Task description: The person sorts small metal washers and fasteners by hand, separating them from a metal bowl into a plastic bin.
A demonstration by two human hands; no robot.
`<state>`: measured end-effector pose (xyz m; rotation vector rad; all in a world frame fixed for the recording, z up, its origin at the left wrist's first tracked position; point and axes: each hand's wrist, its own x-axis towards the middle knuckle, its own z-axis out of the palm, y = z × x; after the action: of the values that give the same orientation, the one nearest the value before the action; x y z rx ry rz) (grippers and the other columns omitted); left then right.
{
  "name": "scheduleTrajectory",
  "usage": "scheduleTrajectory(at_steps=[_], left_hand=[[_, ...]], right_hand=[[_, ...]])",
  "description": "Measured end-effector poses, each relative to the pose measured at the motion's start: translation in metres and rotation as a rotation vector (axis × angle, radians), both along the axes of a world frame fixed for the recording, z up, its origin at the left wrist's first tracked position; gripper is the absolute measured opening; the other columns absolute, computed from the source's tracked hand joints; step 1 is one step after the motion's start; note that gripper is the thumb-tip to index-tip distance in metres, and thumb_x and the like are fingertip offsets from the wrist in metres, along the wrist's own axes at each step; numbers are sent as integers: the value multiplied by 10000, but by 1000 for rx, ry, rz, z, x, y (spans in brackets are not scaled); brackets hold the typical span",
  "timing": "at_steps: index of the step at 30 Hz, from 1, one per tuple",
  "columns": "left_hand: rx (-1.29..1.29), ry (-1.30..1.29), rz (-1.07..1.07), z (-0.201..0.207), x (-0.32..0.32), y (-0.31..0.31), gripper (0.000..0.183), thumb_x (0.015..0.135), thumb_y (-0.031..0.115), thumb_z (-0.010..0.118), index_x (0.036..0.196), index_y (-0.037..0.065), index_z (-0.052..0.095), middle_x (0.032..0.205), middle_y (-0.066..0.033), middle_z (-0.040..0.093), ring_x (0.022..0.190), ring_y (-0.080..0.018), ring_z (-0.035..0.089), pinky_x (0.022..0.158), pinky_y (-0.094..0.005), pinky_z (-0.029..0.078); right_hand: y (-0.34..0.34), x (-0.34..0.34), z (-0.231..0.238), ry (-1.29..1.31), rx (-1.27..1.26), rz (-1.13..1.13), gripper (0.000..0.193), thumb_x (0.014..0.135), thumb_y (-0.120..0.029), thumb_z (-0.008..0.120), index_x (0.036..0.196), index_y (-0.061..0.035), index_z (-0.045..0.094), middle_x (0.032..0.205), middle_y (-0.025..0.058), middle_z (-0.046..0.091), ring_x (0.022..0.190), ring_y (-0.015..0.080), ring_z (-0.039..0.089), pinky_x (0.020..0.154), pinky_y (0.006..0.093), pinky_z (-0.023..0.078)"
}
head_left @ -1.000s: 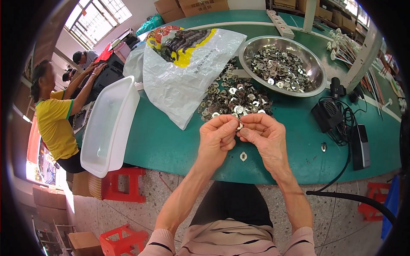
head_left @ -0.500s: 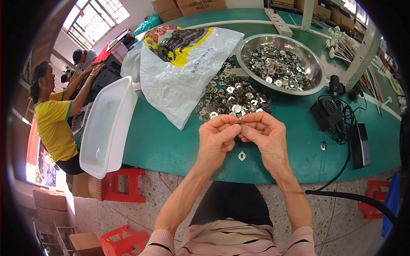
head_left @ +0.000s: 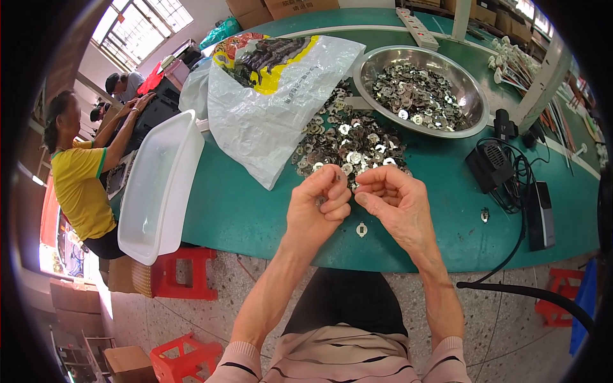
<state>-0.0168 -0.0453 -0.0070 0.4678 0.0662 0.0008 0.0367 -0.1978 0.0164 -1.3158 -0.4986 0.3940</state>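
My left hand [head_left: 318, 203] is closed above the green table [head_left: 249, 220], its thumb pressed against the curled fingers. What it holds, if anything, is too small to make out. Just to its right, my right hand [head_left: 399, 203] pinches thumb and forefinger together, and anything between the tips cannot be told. The two hands are a little apart. Beyond them lies a heap of small, shiny metal discs with cut-outs [head_left: 354, 142]. A single metal piece with a slotted middle [head_left: 361, 229] lies between my wrists on the table. A steel bowl [head_left: 474, 108] full of similar discs stands behind, to the right.
A printed white plastic bag [head_left: 255, 134] lies left of the heap. Further left is a white tub [head_left: 185, 172], beside a person in a yellow shirt [head_left: 80, 191]. At right are a black adapter [head_left: 488, 169] with cables, a dark box [head_left: 541, 220] and another metal piece [head_left: 484, 216].
My hands, which met at the fingertips, have come apart. The left hand has turned and moved slightly left, its fingers curling in. The right hand stays almost in place.
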Motion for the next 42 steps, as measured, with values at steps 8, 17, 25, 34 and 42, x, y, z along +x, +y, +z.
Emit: scheduleTrajectory(at_steps=[8, 17, 25, 34, 42], left_hand=[[-157, 5, 67, 5, -1, 2, 136, 879, 137, 493, 813, 21, 468, 728, -20, 341, 558, -77, 310, 429, -173, 291], [-101, 41, 60, 3, -2, 3, 202, 929, 200, 447, 909, 17, 530, 700, 1, 354, 536, -73, 284, 379, -180, 231], [-1, -7, 57, -2, -3, 4, 183, 916, 206, 485, 892, 38, 553, 619, 21, 333, 485, -59, 268, 370, -184, 198], [599, 45, 193, 12, -6, -19, 129, 811, 53, 633, 917, -4, 586, 615, 38, 528, 433, 14, 301, 362, -159, 176], [712, 101, 272, 14, -5, -21, 91, 805, 32, 627, 881, -11, 601, 632, 23, 551, 432, 13, 316, 359, -156, 186]], right_hand=[[-23, -13, 5, -566, -527, 81, 192, 688, -76, 667, 866, -25, 619, 817, 87, 566, 702, 237, 580, 623, 358, 458], [-17, -21, -5, -825, -645, 127, 157, 673, -68, 681, 822, -51, 637, 800, 53, 535, 735, 232, 572, 621, 357, 450], [-13, -8, -18, -714, -472, 42, 90, 733, -15, 618, 823, -28, 617, 717, 68, 579, 615, 211, 588, 570, 334, 470], [-5, 8, -6, 262, 155, 33, 140, 836, -66, 609, 951, 13, 598, 791, 54, 636, 687, 90, 601, 626, 202, 498], [-4, 5, -11, 345, 238, 38, 170, 816, -45, 628, 970, 12, 588, 821, 61, 631, 722, 103, 605, 656, 212, 505]])
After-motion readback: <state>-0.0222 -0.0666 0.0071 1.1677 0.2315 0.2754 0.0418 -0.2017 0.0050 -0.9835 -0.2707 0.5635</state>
